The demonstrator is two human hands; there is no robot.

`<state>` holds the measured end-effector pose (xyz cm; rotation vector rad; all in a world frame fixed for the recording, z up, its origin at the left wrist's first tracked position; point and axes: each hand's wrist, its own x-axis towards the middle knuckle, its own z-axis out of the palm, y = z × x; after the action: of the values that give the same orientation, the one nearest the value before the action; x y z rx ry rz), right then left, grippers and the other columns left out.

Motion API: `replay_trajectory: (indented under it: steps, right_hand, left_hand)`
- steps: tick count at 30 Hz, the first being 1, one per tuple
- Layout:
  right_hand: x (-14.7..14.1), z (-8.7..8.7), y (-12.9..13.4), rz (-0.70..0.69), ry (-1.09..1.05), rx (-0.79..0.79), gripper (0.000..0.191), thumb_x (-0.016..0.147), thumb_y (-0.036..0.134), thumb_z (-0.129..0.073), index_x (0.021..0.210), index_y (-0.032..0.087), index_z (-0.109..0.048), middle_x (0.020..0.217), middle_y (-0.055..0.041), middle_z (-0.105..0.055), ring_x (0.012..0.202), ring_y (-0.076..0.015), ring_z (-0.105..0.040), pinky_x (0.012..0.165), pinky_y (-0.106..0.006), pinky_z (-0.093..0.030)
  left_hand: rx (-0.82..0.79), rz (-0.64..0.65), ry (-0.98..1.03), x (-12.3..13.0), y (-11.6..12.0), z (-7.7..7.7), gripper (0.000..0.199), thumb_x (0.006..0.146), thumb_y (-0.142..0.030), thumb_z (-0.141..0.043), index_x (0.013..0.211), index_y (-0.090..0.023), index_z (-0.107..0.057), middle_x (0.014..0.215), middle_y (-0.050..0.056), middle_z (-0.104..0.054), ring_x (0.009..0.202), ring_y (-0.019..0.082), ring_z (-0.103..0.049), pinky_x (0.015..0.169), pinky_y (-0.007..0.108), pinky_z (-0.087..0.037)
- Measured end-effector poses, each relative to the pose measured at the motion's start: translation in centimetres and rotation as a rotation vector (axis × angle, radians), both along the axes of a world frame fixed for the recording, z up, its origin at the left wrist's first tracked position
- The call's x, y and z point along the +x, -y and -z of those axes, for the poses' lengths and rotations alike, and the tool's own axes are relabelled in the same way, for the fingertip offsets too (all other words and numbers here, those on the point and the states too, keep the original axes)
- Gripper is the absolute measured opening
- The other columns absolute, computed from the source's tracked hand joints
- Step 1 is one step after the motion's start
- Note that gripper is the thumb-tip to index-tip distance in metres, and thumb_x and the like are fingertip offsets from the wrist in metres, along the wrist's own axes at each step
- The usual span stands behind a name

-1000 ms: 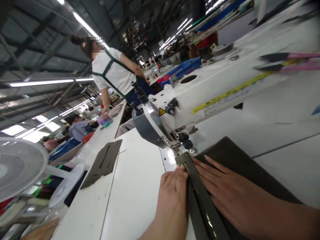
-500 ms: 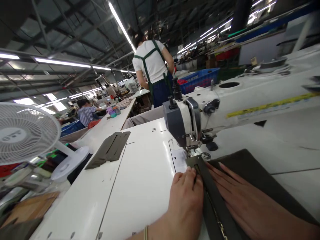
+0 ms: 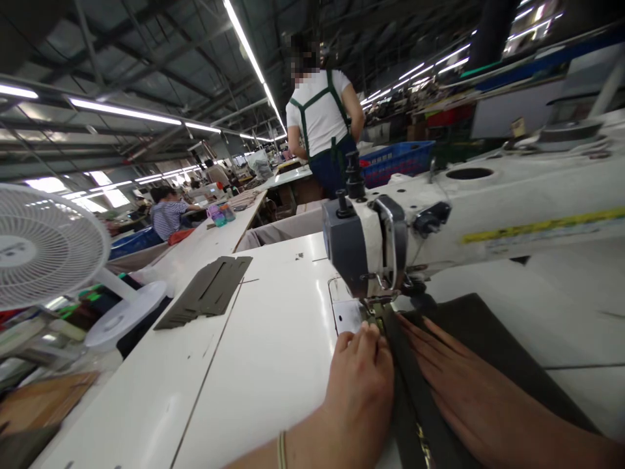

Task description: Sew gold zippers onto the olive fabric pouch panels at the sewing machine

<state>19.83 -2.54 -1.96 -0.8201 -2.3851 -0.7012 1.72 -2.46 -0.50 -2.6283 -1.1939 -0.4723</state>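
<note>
L fingers point(image 3: 362, 342) curled on zip strip point(image 3: 404, 391), pinch unclear; R fingers point(image 3: 430, 355) flat, not gripping, on dk fabric point(image 3: 481, 329). Strip (lower ctr-right) now under machine head point(image 3: 364, 241), prev. just short: feed underway.

a single head-worn view looks forward and down across the worktop point(image 3: 273, 352), with the ceiling point(image 3: 146, 49) at upper left. it sits close to the left hand point(image 3: 362, 381) at bottom centre and the right hand point(image 3: 471, 384) at lower right, the sewing machine point(image 3: 346, 247) just beyond them.
</note>
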Motion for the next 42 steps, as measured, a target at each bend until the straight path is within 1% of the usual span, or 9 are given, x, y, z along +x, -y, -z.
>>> replay_trajectory:
  steps: [4, 9, 17, 21, 25, 29, 33, 38, 42]
  right_hand:
    - [0.0, -0.3, -0.7, -0.028, 0.006, 0.024, 0.066, 0.084, 0.015, -0.033, 0.147, 0.005, -0.019, 0.125, -0.0149, -0.058, 0.106, -0.0230, -0.059, 0.092, -0.041, -0.046]
    - [0.0, -0.9, -0.7, -0.043, 0.000, 0.072, 0.066, 0.083, 0.013, -0.031, 0.146, 0.002, -0.018, 0.118, -0.0133, -0.062, 0.102, -0.0225, -0.060, 0.089, -0.039, -0.047]
    - [0.2, 1.1, -1.0, -0.012, 0.025, 0.011, 0.066, 0.081, 0.016, -0.036, 0.144, 0.000, -0.023, 0.128, -0.0176, -0.055, 0.115, -0.0253, -0.053, 0.093, -0.043, -0.044]
    - [0.1, 0.2, -1.0, -0.018, 0.009, -0.015, 0.067, 0.080, 0.015, -0.036, 0.145, 0.001, -0.022, 0.125, -0.0161, -0.058, 0.114, -0.0249, -0.055, 0.091, -0.043, -0.047]
    - [0.1, -1.0, -0.9, -0.064, -0.009, -0.003, 0.070, 0.079, 0.013, -0.035, 0.146, 0.002, -0.019, 0.118, -0.0146, -0.062, 0.104, -0.0242, -0.060, 0.089, -0.041, -0.048]
    - [0.1, -0.8, -0.9, -0.042, -0.003, -0.046, 0.069, 0.080, 0.013, -0.035, 0.147, 0.003, -0.018, 0.121, -0.0148, -0.060, 0.104, -0.0238, -0.061, 0.092, -0.040, -0.046]
    - [0.1, -0.4, -0.9, -0.048, -0.020, -0.062, 0.069, 0.081, 0.014, -0.035, 0.147, 0.005, -0.017, 0.120, -0.0141, -0.061, 0.099, -0.0236, -0.062, 0.090, -0.041, -0.047]
    - [0.1, -0.8, -0.8, -0.053, -0.049, -0.072, 0.071, 0.081, 0.013, -0.035, 0.147, 0.003, -0.014, 0.121, -0.0141, -0.060, 0.101, -0.0242, -0.061, 0.090, -0.040, -0.047]
    - [0.1, -1.1, -0.7, -0.048, -0.027, -0.049, 0.071, 0.081, 0.013, -0.034, 0.147, 0.001, -0.012, 0.116, -0.0146, -0.063, 0.098, -0.0239, -0.062, 0.088, -0.039, -0.048]
  left_hand:
    - [-0.027, 0.002, -0.016, 0.0, -0.5, 0.1, 0.025, 0.093, -0.007, -0.036, 0.107, -0.006, -0.057, 0.113, 0.017, -0.059, 0.101, 0.022, -0.059, 0.083, 0.036, -0.052]
    - [0.023, 0.009, 0.032, -0.1, -0.6, 0.7, 0.027, 0.095, -0.009, -0.033, 0.108, -0.005, -0.057, 0.117, 0.017, -0.058, 0.109, 0.023, -0.056, 0.086, 0.036, -0.050]
    - [0.086, 0.033, 0.083, 0.0, -0.6, 0.4, 0.034, 0.095, -0.007, -0.027, 0.106, -0.003, -0.058, 0.114, 0.018, -0.060, 0.107, 0.024, -0.058, 0.085, 0.035, -0.049]
    - [0.080, 0.031, 0.078, 0.0, -0.7, 0.5, 0.032, 0.094, -0.007, -0.029, 0.107, -0.003, -0.058, 0.113, 0.018, -0.060, 0.107, 0.025, -0.058, 0.084, 0.035, -0.049]
    - [0.077, 0.032, 0.071, -0.1, -0.7, 0.7, 0.033, 0.094, -0.006, -0.028, 0.109, -0.003, -0.057, 0.114, 0.017, -0.060, 0.107, 0.025, -0.058, 0.085, 0.036, -0.049]
    - [0.091, 0.031, 0.079, 0.0, -0.7, 0.5, 0.035, 0.095, -0.006, -0.025, 0.107, -0.002, -0.058, 0.114, 0.018, -0.060, 0.107, 0.025, -0.058, 0.084, 0.036, -0.050]
    - [0.085, 0.027, 0.076, 0.0, -0.7, 0.4, 0.033, 0.095, -0.006, -0.027, 0.105, -0.003, -0.058, 0.112, 0.018, -0.061, 0.105, 0.024, -0.059, 0.084, 0.036, -0.050]
    - [0.046, 0.022, 0.053, 0.0, -0.7, 0.4, 0.031, 0.096, -0.007, -0.030, 0.110, -0.004, -0.057, 0.115, 0.019, -0.060, 0.107, 0.024, -0.058, 0.085, 0.038, -0.050]
    - [0.048, 0.031, 0.053, 0.0, -0.7, 0.3, 0.030, 0.095, -0.006, -0.030, 0.107, -0.003, -0.058, 0.114, 0.019, -0.060, 0.106, 0.024, -0.059, 0.083, 0.037, -0.051]
